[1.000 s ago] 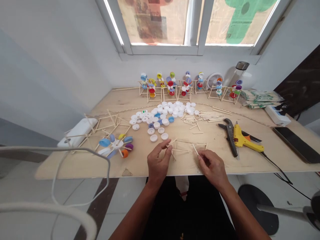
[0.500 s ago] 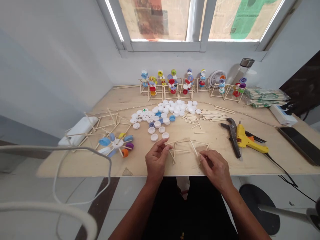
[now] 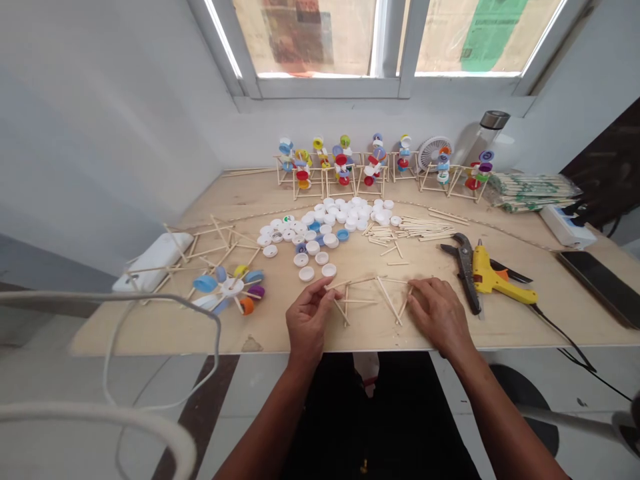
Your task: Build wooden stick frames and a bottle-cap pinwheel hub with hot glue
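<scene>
The left hand (image 3: 307, 319) pinches a thin stick at the left end of a light stick frame (image 3: 361, 302), thumb and forefinger nearly meeting. The right hand (image 3: 440, 317) is curled at the frame's right end, its fingertips against the sticks there; whether it grips or only steadies them, I cannot tell. The frame lies near the bench's near edge, between the two hands, its middle in plain sight. Holding such slim pieces by their outer ends probably keeps the joints uncovered and the angles easy to judge; whether every stick is joined is too fine to make out.

On the bench (image 3: 295, 337), the loose white caps (image 3: 353, 215) are heaped just beyond the frame, with the loose sticks (image 3: 425, 229) to their right, both seemingly put within easy reach. The yellow glue gun (image 3: 483, 270) and the black-handled cutter (image 3: 469, 280) lie side by side to the right, likely so that the right hand can get at them without crossing the work. A wheel of coloured caps (image 3: 233, 287) rests at the left beside more stick frames (image 3: 203, 252), well apart from the hands. Along the far side, cap wheels on stands (image 3: 342, 175) line the wall, presumably to leave the near part for handling.
</scene>
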`<state>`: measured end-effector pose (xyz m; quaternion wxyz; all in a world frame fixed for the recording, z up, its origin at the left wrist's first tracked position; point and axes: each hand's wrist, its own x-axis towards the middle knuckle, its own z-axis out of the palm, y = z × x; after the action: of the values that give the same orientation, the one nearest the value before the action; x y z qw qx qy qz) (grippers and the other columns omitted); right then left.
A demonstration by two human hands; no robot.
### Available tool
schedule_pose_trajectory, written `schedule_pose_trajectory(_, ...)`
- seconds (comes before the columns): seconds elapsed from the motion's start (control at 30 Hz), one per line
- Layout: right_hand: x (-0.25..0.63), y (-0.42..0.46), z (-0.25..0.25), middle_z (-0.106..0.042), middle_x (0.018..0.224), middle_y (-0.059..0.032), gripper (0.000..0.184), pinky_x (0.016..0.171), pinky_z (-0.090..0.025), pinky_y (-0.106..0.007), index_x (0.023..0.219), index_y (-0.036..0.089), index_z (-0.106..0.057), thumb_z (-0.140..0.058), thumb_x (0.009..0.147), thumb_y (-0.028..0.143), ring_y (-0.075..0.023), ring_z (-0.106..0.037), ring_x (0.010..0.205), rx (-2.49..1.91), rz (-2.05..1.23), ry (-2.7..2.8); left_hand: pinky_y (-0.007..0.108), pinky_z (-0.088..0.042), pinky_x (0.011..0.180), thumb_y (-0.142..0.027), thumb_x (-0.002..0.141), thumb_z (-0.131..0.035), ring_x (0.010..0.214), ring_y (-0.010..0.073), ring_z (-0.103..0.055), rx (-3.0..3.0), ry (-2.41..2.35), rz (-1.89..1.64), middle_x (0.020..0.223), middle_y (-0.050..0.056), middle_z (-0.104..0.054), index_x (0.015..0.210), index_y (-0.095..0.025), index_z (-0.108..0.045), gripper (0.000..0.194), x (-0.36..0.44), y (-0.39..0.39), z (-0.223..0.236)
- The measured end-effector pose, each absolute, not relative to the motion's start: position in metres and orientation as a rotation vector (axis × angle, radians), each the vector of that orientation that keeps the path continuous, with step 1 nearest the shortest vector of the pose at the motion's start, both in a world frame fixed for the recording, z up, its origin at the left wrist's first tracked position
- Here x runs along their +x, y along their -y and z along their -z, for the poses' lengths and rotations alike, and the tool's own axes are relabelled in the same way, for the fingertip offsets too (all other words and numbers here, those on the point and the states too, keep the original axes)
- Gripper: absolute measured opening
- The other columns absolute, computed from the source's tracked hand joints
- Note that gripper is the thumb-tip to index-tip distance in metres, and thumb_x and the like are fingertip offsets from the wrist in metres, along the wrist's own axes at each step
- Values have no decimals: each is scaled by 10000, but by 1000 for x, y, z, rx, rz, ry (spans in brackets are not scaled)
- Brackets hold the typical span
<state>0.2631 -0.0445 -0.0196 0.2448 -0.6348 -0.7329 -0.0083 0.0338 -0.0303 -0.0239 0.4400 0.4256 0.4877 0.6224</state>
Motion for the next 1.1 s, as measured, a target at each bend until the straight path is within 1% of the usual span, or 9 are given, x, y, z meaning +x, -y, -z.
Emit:
schedule_pose_trajectory(0.23, 258, 37, 20, -584, 867, -82, 269, 758, -413, -356, 1060, 190, -621, -518, 838, 302, -232, -510, 828, -1775, 76, 2010, 285, -490, 745, -299, 733, -666, 686, 143, -637, 1075, -1251, -1493, 695, 20, -697, 1052, -160, -651, 349, 33, 30, 27)
schedule_pose_trajectory(0.4, 258, 34, 20, -564, 874, -82, 172, 732, -401, -349, 934, 205, -636, -530, 825, 284, -235, -497, 844, -1769, 91, 1963, 311, -500, 752, -316, 748, -650, 705, 165, -652, 1095, -1277, -1480, 694, 28, -701, 1059, -150, -647, 353, 34, 31, 25)
schedule_pose_trajectory(0.53, 259, 34, 18, -570, 859, -74, 97, 745, -387, -350, 825, 198, -605, -541, 817, 272, -229, -501, 845, -1764, 59, 1998, 308, -496, 768, -309, 768, -632, 696, 152, -645, 1135, -1270, -1492, 692, 22, -700, 1046, -154, -647, 319, 34, 32, 24)
schedule_pose_trajectory(0.63, 260, 34, 16, -581, 813, -59, 95, 746, -377, -340, 780, 195, -584, -544, 819, 271, -217, -508, 824, -1773, 3, 2022, 298, -487, 770, -304, 792, -609, 701, 142, -639, 1149, -1258, -1501, 696, 17, -699, 1046, -162, -636, 292, 34, 33, 24)
schedule_pose_trajectory(0.73, 264, 35, 15, -592, 745, -36, 115, 714, -366, -329, 745, 199, -576, -543, 822, 279, -204, -508, 766, -1777, -54, 2025, 297, -479, 778, -303, 810, -589, 703, 138, -634, 1163, -1271, -1519, 686, 12, -694, 1049, -165, -626, 278, 34, 33, 24)
schedule_pose_trajectory(0.8, 265, 36, 16, -602, 731, -29, 117, 700, -362, -325, 765, 201, -588, -543, 824, 291, -201, -507, 744, -1763, -83, 2031, 304, -481, 777, -307, 813, -585, 699, 143, -636, 1169, -1284, -1531, 679, 13, -691, 1048, -164, -623, 279, 34, 33, 24)
schedule_pose_trajectory(0.93, 264, 36, 18, -619, 802, -47, 163, 706, -365, -328, 887, 203, -624, -550, 821, 333, -211, -518, 795, -1686, -80, 2067, 331, -490, 780, -326, 805, -589, 696, 161, -646, 1173, -1294, -1531, 670, 17, -686, 1043, -161, -623, 292, 34, 33, 25)
schedule_pose_trajectory(1.0, 261, 36, 18, -610, 786, -45, 149, 701, -365, -328, 860, 213, -634, -557, 817, 333, -211, -517, 790, -1689, -69, 2077, 338, -489, 790, -333, 806, -588, 703, 164, -648, 1170, -1287, -1526, 671, 16, -684, 1045, -165, -621, 294, 34, 33, 26)
schedule_pose_trajectory(1.1, 261, 35, 18, -594, 735, -35, 126, 684, -359, -324, 759, 216, -623, -565, 809, 316, -204, -508, 752, -1737, -68, 2072, 340, -485, 800, -340, 808, -585, 708, 163, -649, 1163, -1280, -1523, 675, 12, -682, 1049, -174, -617, 295, 34, 32, 26)
